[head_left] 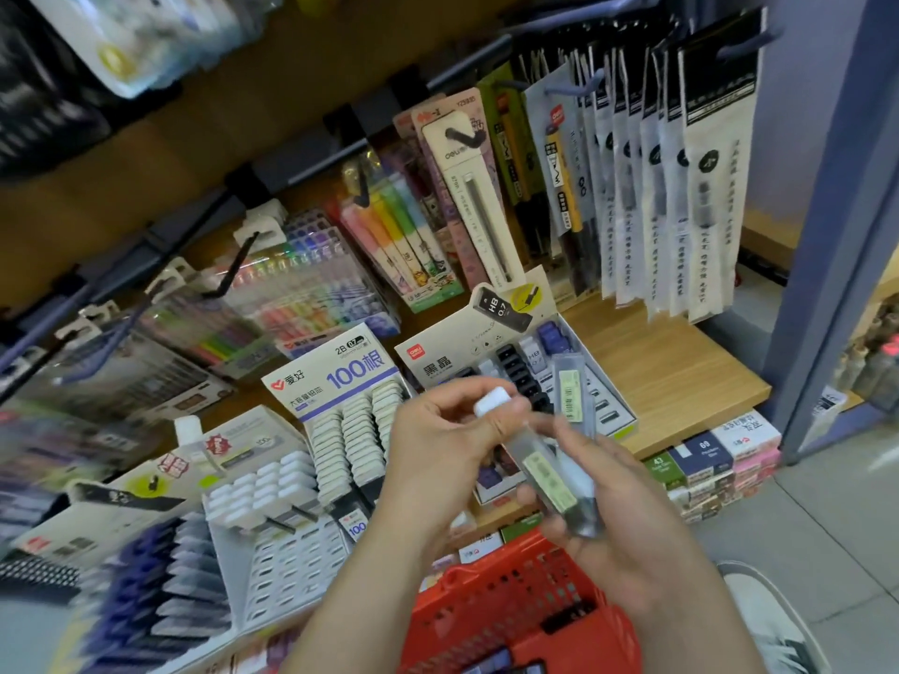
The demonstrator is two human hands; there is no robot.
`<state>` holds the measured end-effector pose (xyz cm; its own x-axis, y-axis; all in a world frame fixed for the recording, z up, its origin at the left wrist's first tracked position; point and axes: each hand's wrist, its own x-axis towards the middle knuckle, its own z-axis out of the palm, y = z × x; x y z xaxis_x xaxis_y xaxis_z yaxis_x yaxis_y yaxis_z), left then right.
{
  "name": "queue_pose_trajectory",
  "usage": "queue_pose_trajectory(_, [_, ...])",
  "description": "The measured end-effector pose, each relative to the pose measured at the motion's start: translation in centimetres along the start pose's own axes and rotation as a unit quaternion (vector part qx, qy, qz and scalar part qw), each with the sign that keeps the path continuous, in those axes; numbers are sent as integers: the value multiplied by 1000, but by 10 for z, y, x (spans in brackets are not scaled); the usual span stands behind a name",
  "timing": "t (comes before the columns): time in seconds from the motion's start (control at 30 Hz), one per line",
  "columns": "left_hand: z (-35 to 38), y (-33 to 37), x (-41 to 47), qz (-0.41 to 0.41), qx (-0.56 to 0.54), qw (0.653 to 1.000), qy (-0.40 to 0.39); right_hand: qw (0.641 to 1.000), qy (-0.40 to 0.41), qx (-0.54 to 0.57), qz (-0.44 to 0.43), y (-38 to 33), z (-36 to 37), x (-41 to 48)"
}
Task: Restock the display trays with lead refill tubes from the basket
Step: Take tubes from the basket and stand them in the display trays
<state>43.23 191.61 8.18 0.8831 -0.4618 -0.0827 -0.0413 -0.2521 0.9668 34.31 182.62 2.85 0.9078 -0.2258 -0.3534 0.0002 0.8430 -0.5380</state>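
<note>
- Two hands worked above the red basket, in front of a wooden shelf.
- Two tubes were in the hands. Whether a third was hidden behind them, I could not tell.
- The first tube had a white cap and a green label, and it lay tilted between both hands.
- The left hand had its grip clamped on the capped end of this tube, with thumb and fingers curled around it.
- The second tube stood nearly upright and crossed the first tube. It carried one pale label with a barcode.
- The right hand had its grip clamped on the lower part of the second tube. Its fingers also curled under the bottom end of the first tube.
- Four trays stood on the shelf.
- The 100 tray held rows of white caps.
- The HB tray, at the right, held black and blue caps and was just behind the hands.
- The third tray had white caps in its upper part and open slots below.
- The fourth tray, far left, held blue items and was blurred.
- Many packs of pens hung on hooks behind the trays.
- Stacked boxes sat under the shelf at the right.
- One white shoe was on the grey floor.
</note>
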Motion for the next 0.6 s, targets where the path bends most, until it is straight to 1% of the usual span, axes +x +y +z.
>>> queue_pose_trajectory(0.07, [-13,2,1,21,21,998,55,999,-19,-42,-9,0,0,-3])
queue_pose_trajectory(0.13, [-26,4,-2,40,51,995,79,994,-40,-102,-15,1,5,-4])
queue_pose_trajectory(0.17, [-32,5,-5,40,48,995,80,991,-48,-124,-21,2,8,-3])
queue_pose_trajectory(0.2, [-40,6,-7,30,24,997,64,989,-52,-137,-29,4,10,-1])
queue_pose_trajectory(0.27, [-58,7,-15,-10,-48,999,-5,987,-52,-146,-40,9,14,2])
queue_pose_trajectory(0.3, [-68,7,-19,-22,-64,997,-37,986,-55,-151,-40,13,16,2])
queue_pose_trajectory(0.33, [-77,7,-24,-21,-50,997,-56,984,-64,-159,-36,16,18,2])
queue_pose_trajectory(0.37, [-85,7,-28,-15,-22,998,-59,982,-79,-168,-27,21,20,2])
queue_pose_trajectory(0.47, [-107,6,-41,2,35,999,2,972,-104,-210,2,38,32,4])
queue_pose_trajectory(0.53, [-120,3,-49,2,62,997,45,966,-85,-243,4,48,39,10])
queue_pose_trajectory(0.6, [-131,-1,-56,15,112,991,73,961,-61,-269,0,58,44,14])
